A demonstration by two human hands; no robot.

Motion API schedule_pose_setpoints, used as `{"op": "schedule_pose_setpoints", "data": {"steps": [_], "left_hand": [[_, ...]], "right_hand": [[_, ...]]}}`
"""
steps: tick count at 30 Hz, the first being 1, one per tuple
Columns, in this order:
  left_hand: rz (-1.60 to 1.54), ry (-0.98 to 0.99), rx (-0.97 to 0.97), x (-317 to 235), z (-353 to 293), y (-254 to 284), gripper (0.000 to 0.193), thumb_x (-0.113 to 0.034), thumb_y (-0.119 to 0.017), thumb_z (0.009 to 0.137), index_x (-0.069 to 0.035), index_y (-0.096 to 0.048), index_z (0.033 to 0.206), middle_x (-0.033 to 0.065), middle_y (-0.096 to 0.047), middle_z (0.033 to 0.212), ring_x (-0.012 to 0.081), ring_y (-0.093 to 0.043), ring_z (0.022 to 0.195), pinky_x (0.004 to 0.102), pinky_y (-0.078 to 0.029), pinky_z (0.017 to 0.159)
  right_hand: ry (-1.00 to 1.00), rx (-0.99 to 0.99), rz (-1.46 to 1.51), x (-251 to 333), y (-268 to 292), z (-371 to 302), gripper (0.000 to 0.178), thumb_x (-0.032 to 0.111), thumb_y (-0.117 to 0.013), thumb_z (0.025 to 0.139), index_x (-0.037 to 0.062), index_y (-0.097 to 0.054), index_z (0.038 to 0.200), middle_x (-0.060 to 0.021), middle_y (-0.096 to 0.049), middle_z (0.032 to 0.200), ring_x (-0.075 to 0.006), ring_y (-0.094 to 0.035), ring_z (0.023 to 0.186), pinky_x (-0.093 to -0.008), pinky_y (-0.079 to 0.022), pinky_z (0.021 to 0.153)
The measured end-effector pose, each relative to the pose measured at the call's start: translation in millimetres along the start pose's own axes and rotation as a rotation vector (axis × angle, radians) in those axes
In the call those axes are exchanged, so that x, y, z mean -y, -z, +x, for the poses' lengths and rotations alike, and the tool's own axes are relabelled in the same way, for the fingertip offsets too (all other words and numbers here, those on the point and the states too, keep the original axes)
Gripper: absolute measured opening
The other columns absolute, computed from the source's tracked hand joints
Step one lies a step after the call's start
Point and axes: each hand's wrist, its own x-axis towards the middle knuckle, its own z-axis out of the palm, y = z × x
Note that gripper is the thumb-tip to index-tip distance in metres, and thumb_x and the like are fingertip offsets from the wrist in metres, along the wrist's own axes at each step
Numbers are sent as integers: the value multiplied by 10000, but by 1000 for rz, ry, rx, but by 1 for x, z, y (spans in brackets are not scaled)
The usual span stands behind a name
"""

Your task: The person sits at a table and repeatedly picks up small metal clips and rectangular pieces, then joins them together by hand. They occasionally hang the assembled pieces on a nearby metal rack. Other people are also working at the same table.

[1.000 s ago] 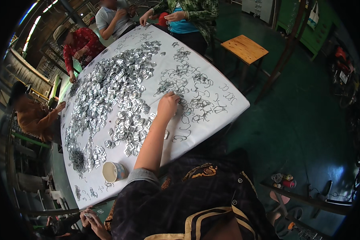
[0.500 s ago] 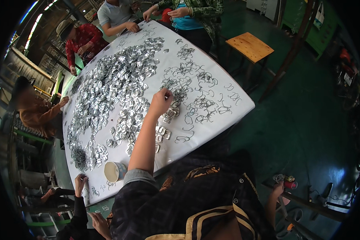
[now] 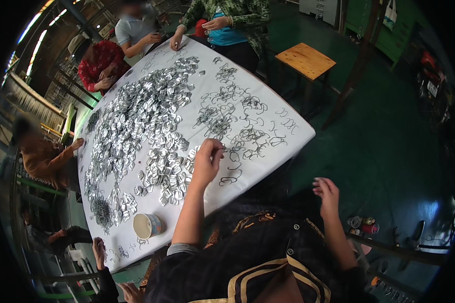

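Note:
My left hand is over the near part of the white-covered table, fingers closed in a pinch beside the loose thin wire hooks. A dark thin bit shows at its fingertips, too small to make out. Under and left of this hand lie bright metal buckles, heaped in a pile that spreads toward the far side. Off the table's right edge, my right hand hangs in the air with its fingers apart and nothing seen in it.
A white cup stands near the table's front edge. Dark small wire pieces form a heap at left. Co-workers sit or stand along the far and left sides. A wooden stool is at the far right.
My left hand has moved nearer to me, off the wire heap. My right hand has risen from low at the right toward the table. The view has shifted a little.

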Motion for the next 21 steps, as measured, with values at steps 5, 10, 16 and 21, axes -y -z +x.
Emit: {"op": "schedule_pose_setpoints", "data": {"steps": [5, 10, 16, 21], "left_hand": [[-55, -458, 241, -87, -3, -50, 152, 68, -630, 798, -17, -558, 900, 131, -607, 992, 254, -628, 864, 314, -507, 729], [-283, -546, 478, -121, -6, -95, 143, 62, -635, 799, -15, -571, 900, 140, -616, 1014, 253, -628, 882, 311, -509, 745], [-625, -381, 393, -134, -9, -145, 114, 57, -619, 833, 0, -568, 918, 123, -626, 975, 175, -598, 771, 263, -479, 650], [-1043, 144, 666, -167, -19, -174, 85, 27, -603, 867, 7, -569, 942, 89, -621, 858, 110, -529, 628, 211, -415, 555]], "right_hand": [[-306, 554, 257, 75, -54, -27, 334, 303, -513, 973, 10, -625, 1088, -77, -643, 877, -123, -586, 749, -260, -479, 701], [-261, 627, 552, 76, -41, -25, 243, 171, -584, 936, 15, -595, 1123, -56, -618, 885, -115, -558, 745, -252, -470, 692], [-71, 391, 709, 78, -4, -47, 158, 34, -629, 876, 42, -543, 1009, -75, -636, 916, -149, -620, 803, -285, -508, 729], [170, 117, 742, 80, 18, -72, 182, -2, -657, 842, 38, -538, 973, -107, -657, 943, -179, -659, 855, -300, -529, 779]]}}
